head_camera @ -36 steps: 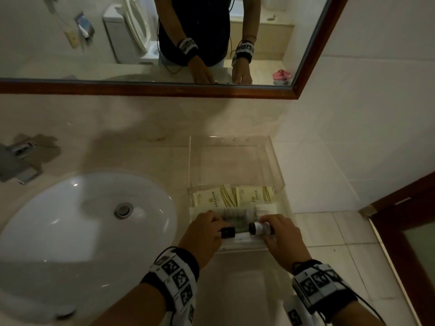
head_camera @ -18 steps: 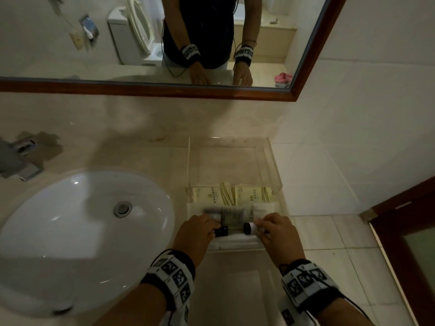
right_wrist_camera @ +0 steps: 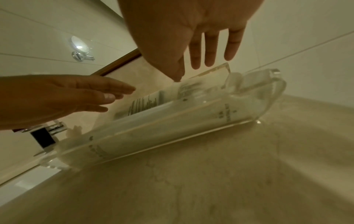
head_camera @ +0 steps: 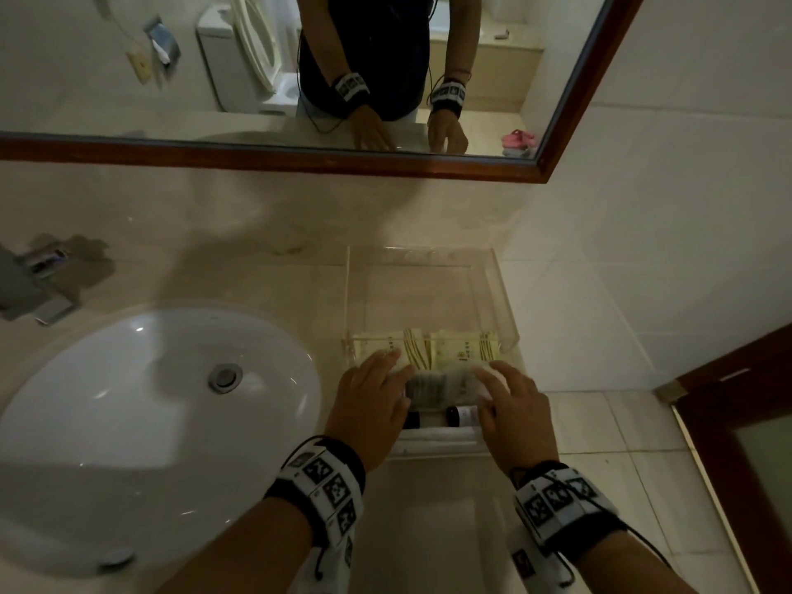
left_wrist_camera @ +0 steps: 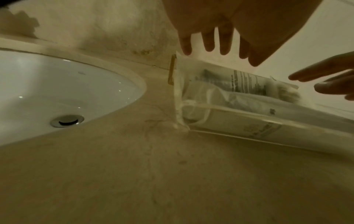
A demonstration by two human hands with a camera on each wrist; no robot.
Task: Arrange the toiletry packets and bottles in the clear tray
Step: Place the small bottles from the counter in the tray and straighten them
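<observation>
Fingers (left_wrist_camera: 226,44) on both sides are straight and a little spread, gripping nothing: the left hand (head_camera: 368,405) and the right hand (head_camera: 514,409) hover palm-down over the near end of the clear tray (head_camera: 493,293), fingertips just above a flat printed packet (head_camera: 433,385) that lies across the middle row. Whether the tips actually touch it we cannot tell; the wrist views show a small gap.

We judge the step to be settling that packet into place. Behind it, two pale yellow packets (head_camera: 428,351) lean side by side against the low divider. In front of it lie two small bottles (head_camera: 460,415) on their sides, dark caps pointing at each other, and nearest the front wall a long white packet (head_camera: 437,435). The tray sits on the beige stone counter (head_camera: 257,285), right of the white sink (head_camera: 141,400).

The next move, we think, calls for a light flat press to square the packet, without nudging the bottles.

The tray is hard, glossy and see-through, with rounded corners. The packets look like thin crinkly film, likely slippery. The bottles are round and would roll easily. The counter is smooth and faintly veined.
</observation>
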